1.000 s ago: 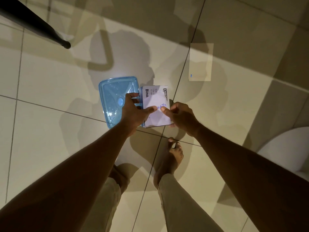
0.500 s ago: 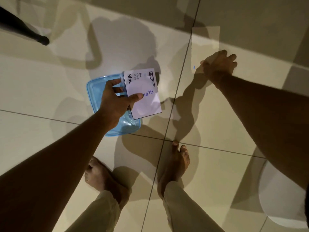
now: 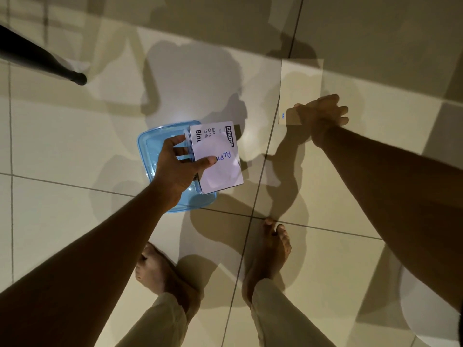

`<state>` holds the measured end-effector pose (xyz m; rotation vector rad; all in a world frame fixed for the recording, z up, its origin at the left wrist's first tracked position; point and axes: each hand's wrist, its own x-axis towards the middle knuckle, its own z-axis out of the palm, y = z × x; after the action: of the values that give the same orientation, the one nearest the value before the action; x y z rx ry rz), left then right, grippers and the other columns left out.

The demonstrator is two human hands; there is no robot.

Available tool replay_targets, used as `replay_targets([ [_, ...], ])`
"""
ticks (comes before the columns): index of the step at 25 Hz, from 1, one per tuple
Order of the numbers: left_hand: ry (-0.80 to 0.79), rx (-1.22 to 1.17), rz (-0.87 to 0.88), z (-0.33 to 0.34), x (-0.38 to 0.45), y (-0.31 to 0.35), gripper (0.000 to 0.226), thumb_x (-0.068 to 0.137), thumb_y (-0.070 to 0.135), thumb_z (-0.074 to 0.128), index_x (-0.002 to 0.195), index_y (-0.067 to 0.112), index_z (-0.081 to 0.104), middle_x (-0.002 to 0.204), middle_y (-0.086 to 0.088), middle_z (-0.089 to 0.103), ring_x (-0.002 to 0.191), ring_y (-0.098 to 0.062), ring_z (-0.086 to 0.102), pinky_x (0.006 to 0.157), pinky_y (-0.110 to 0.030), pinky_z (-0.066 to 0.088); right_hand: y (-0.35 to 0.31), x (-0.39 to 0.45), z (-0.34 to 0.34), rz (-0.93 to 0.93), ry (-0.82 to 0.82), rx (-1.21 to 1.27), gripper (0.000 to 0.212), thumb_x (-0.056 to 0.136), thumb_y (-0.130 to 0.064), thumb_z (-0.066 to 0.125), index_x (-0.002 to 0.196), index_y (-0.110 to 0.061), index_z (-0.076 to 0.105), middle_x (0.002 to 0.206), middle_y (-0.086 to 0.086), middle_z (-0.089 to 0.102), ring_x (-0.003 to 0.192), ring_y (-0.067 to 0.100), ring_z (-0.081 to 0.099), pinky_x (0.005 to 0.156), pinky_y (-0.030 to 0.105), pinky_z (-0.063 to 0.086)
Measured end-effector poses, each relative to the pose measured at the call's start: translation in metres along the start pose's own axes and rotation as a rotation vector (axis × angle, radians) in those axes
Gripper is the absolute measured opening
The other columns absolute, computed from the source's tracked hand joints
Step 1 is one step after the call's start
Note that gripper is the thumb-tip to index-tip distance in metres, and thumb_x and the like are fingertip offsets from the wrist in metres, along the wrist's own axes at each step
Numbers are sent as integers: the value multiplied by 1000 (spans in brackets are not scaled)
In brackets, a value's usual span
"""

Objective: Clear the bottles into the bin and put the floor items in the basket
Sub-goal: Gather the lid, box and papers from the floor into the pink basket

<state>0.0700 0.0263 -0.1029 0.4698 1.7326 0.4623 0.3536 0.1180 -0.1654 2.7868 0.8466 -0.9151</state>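
My left hand (image 3: 176,169) grips a white binder-clip box (image 3: 217,159) together with a translucent blue plastic lid (image 3: 155,146), held above the tiled floor. The box carries black print and blue handwriting. My right hand (image 3: 322,116) reaches far right and rests on the near edge of a flat beige card (image 3: 300,83) lying on the floor; the fingers are spread over it and whether the thumb is under the edge is hidden.
A black chair leg (image 3: 75,77) stands on the floor at the upper left. My two bare feet (image 3: 268,254) are below the held items. A white rounded object (image 3: 426,314) sits at the lower right edge. Cream floor tiles surround everything.
My right hand let go of the white box and reached out right to the beige card. The left hand lifted the box and blue lid off the floor and holds them alone.
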Motion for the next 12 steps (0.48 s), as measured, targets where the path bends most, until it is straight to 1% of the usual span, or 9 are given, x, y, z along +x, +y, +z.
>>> replay_targets([
  [2, 3, -8, 0, 0, -2, -2, 75, 67, 8, 88, 129, 17, 47, 117, -5, 61, 95, -17, 69, 68, -39, 62, 4, -4, 1, -9, 9, 47, 82, 75, -53, 75, 134, -13, 35, 134, 14, 44, 123, 32, 44, 101, 42, 43],
  [3, 5, -6, 1, 1, -2, -3, 75, 67, 8, 89, 129, 17, 47, 117, -5, 61, 94, -16, 69, 68, -38, 61, 7, -6, 2, -18, 10, 67, 83, 74, -53, 77, 133, -14, 34, 132, 13, 47, 122, 33, 47, 102, 45, 44],
  [6, 7, 11, -4, 2, -2, -6, 77, 67, 9, 89, 130, 17, 46, 118, -4, 61, 93, -15, 68, 68, -39, 61, 13, -5, 4, -17, -31, 161, 79, 71, -49, 81, 126, -14, 38, 122, 10, 58, 116, 33, 55, 100, 48, 47],
  [9, 3, 9, -1, 1, -1, -5, 79, 67, 10, 89, 132, 17, 45, 118, -4, 60, 91, -13, 68, 64, -34, 60, 12, -3, 4, -12, -92, 198, 72, 72, -42, 80, 126, -13, 41, 119, 8, 59, 114, 31, 56, 98, 44, 50],
  [12, -5, 28, 3, -2, -1, -5, 79, 67, 11, 89, 132, 17, 45, 119, -4, 60, 93, -14, 67, 65, -34, 60, 13, -5, 6, -11, -112, 94, 72, 70, -47, 76, 127, -14, 46, 125, 8, 52, 117, 28, 49, 96, 36, 47],
])
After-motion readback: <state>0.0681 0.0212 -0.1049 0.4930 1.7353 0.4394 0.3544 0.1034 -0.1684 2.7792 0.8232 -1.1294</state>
